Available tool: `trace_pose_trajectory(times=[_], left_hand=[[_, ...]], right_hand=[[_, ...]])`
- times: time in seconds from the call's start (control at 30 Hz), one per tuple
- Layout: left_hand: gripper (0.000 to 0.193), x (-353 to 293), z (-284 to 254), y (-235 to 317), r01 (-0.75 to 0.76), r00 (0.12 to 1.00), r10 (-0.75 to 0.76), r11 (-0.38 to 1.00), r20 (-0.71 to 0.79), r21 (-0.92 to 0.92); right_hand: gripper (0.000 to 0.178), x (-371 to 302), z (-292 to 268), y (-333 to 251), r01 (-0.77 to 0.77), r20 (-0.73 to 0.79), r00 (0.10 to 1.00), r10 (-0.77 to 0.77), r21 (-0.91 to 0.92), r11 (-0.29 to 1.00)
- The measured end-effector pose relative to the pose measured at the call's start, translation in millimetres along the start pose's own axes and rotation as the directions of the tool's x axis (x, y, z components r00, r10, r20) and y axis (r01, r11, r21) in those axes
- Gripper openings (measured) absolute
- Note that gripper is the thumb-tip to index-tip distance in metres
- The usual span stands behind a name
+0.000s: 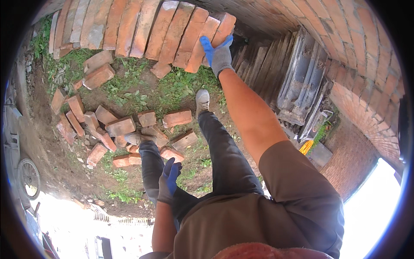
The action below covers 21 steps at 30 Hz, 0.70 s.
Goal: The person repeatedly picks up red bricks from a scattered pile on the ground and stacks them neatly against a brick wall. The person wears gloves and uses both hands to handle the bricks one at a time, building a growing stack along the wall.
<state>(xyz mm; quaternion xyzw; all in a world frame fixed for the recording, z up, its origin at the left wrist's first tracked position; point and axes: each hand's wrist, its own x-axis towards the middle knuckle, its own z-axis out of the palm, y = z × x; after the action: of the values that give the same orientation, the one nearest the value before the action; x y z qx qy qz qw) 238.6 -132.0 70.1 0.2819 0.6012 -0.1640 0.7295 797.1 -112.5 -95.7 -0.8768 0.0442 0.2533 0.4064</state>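
My right hand [218,55], in a grey and blue work glove, reaches out to the right end of a long row of stacked red bricks [151,28]. Its thumb and fingers straddle the near end of the last brick [226,26], which leans against its neighbours. My left hand [169,179], gloved the same way, hangs beside my left thigh, its fingers loosely bent and nothing visible in them. Loose bricks [121,126] lie scattered around my left shoe, some on top of each other.
Weathered boards [267,60] and grey metal lengths [302,77] are piled at the right, against a brick wall [345,32]. Weedy ground [129,86] spreads between the row and the loose bricks. A bicycle wheel [29,179] shows at far left, yellow cord [306,147] at right.
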Motion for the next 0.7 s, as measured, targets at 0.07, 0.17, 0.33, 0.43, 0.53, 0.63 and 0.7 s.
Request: trace_pose_trajectory(times=[0.07, 0.17, 0.33, 0.43, 0.53, 0.63, 0.7], left_hand=[[0.054, 2.1, 5.8, 6.4, 0.065, 0.998, -0.064, 0.997, -0.027, 0.035], [0.056, 3.9, 8.2, 15.6, 0.059, 0.996, -0.049, 0.986, -0.068, 0.157], [0.053, 7.9, 16.1, 16.1, -0.054, 0.996, 0.060, 0.994, -0.067, 0.092], [0.054, 12.7, 23.9, 8.7, -0.030, 0.997, 0.037, 0.994, -0.072, 0.104], [0.053, 16.8, 30.2, -1.1, -0.029, 0.996, 0.040, 0.989, -0.074, 0.148], [0.051, 16.8, 31.9, -9.2, 0.022, 0.993, 0.012, 0.960, -0.120, 0.278], [0.051, 17.6, 31.5, -12.8, -0.032, 0.994, 0.053, 0.980, -0.098, 0.199]], right_hand=[[0.144, 7.0, -1.1, 1.0, 0.077, -0.071, 0.993, -0.090, -0.164, 0.983], [0.143, 16.3, -3.7, 5.2, 0.028, 0.003, 1.000, -0.028, -0.060, 0.998], [0.131, 25.9, -21.4, 25.9, -0.039, 0.017, 0.999, 0.042, -0.111, 0.993], [0.116, 21.8, -24.5, 39.7, -0.065, 0.158, 0.987, 0.025, 0.256, 0.964], [0.101, 15.1, -22.9, 51.1, -0.052, 0.229, 0.973, -0.025, 0.324, 0.945], [0.105, 0.4, -29.0, 62.7, -0.237, 0.236, 0.962, 0.137, 0.477, 0.846], [0.112, -15.1, -32.3, 70.4, -0.411, 0.270, 0.911, 0.311, 0.642, 0.647]])
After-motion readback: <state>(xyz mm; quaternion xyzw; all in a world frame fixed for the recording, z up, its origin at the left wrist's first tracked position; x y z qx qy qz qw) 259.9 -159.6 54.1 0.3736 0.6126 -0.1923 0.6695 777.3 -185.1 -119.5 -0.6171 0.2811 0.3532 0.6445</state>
